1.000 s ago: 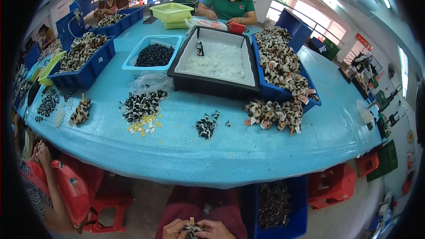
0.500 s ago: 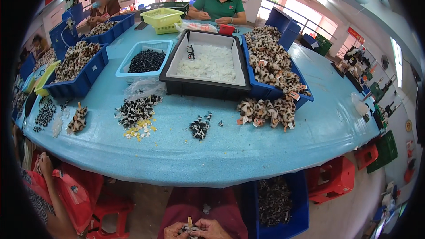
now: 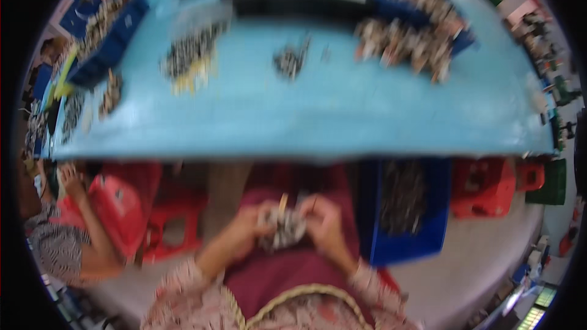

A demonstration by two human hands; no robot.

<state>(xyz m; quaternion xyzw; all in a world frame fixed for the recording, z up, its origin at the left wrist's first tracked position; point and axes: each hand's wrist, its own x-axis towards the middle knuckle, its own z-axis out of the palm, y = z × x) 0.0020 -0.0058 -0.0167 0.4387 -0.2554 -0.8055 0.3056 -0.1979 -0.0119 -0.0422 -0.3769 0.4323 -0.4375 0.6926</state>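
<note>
Above my lap, my left hand (image 3: 244,226) is closed on the left side of a small furry plush piece (image 3: 285,233) in mottled dark and pale colours. A thin yellowish tag (image 3: 283,201) sticks up from it. My right hand (image 3: 325,220) is at the plush piece's right side, fingers bent and pinched against it. Motion blur smears the fingertips, so any finer item between them cannot be made out. The maroon apron (image 3: 330,263) over my lap lies beneath both hands.
Ahead stands a blue-covered table (image 3: 244,122) with a pile of small black-and-white parts (image 3: 288,62) and plush pieces (image 3: 403,49). A blue bin (image 3: 437,208) of dark parts sits right of my lap. Red stools (image 3: 177,220) and a co-worker's arm (image 3: 92,220) are left.
The view has tipped downward, so the table sits higher in the picture and my forearms show. My hands still hold the plush piece; the right hand's fingers now lie more along its side.
</note>
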